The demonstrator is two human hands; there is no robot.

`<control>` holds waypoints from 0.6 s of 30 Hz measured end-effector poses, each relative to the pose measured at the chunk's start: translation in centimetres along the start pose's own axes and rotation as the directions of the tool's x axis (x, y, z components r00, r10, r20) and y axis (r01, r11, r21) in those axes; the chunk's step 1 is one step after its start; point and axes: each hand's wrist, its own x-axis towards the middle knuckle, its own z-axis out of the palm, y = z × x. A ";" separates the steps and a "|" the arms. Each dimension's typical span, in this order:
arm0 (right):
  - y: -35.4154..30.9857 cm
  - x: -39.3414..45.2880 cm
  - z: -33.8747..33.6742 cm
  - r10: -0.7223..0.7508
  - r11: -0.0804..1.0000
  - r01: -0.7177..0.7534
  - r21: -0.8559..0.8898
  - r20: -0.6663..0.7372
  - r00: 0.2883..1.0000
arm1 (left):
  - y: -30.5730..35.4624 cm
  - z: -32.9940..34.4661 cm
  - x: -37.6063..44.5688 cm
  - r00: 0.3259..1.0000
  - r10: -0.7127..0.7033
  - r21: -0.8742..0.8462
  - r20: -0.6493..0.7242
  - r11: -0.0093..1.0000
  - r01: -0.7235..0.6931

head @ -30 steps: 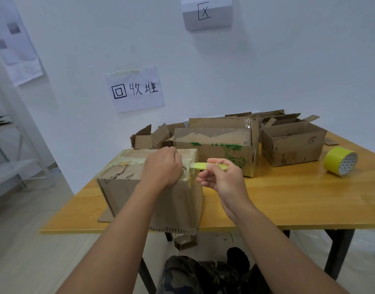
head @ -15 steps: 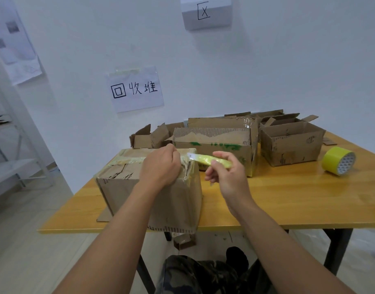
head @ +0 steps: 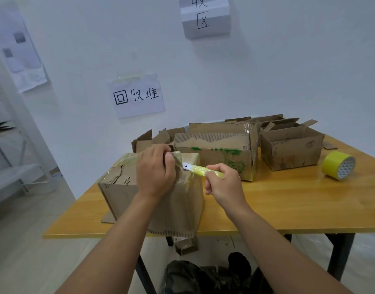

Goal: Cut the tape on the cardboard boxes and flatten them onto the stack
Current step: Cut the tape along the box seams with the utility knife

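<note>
A worn, taped cardboard box [head: 123, 194] stands at the table's near left edge. My left hand [head: 154, 170] lies on its top right corner, fingers curled round loose clear tape there. My right hand [head: 222, 183] grips a yellow utility knife [head: 200, 169]. The knife's bare blade points left and meets the tape just beside my left fingers.
Behind stand a long box with green print [head: 214, 154], an open box [head: 288, 148] to its right and opened boxes [head: 150, 140] at the back left. A yellow tape roll [head: 338, 165] lies at the right on the wooden table [head: 288, 200]. Paper signs hang on the wall.
My right hand has tilted the knife so its blade now shows and touches the tape at the box's corner. My left hand has stayed on the box.
</note>
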 end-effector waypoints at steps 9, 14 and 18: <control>0.4 -0.2 -1.3 -0.088 0.988 0.095 0.119 -0.065 0.994 | -0.9 0.3 1.2 0.882 -0.152 0.120 0.446 0.987 0.110; 0.2 -0.3 -1.5 -0.075 0.978 0.092 0.190 -0.094 0.993 | -1.2 0.0 1.2 0.875 -0.212 0.109 0.435 0.977 0.183; -0.2 -0.2 -1.4 -0.037 0.977 0.065 0.202 -0.140 0.989 | -1.5 -0.4 1.3 0.819 -0.234 0.141 0.524 0.972 0.187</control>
